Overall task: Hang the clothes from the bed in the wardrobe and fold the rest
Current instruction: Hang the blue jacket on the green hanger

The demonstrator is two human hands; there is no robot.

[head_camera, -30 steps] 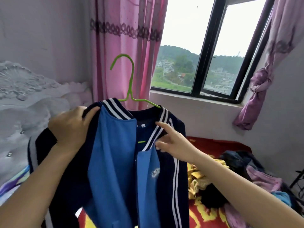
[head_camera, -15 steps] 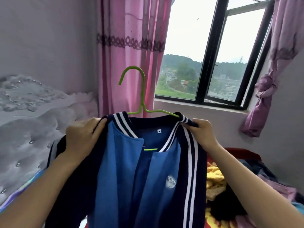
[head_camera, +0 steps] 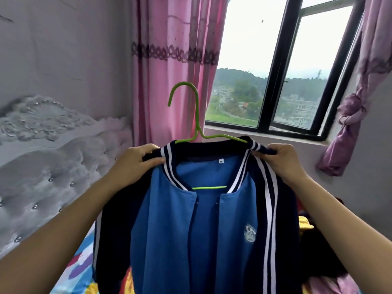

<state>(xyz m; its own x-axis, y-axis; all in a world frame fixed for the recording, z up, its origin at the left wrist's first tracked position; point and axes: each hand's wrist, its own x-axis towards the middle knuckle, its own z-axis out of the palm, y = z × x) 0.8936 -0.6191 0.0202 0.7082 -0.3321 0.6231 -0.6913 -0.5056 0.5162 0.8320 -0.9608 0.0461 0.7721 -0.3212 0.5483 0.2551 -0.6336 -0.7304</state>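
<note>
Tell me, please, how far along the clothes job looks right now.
Done: the blue and navy jacket sits on the green hanger, whose bar shows inside the collar. In hand: the left hand and right hand grip its shoulders. Left: no wardrobe is in view, so it is not yet hung, and other clothes lie on the bed.

You have one jacket [head_camera: 191, 240] and one green hanger [head_camera: 197, 111] at centre frame. Your hands make two: left hand [head_camera: 135, 164], right hand [head_camera: 282, 162]. There are two curtains, a pink curtain [head_camera: 169, 71] at upper centre and a purple curtain [head_camera: 350, 115] at the right edge, and one window [head_camera: 273, 81] with two panes.
</note>
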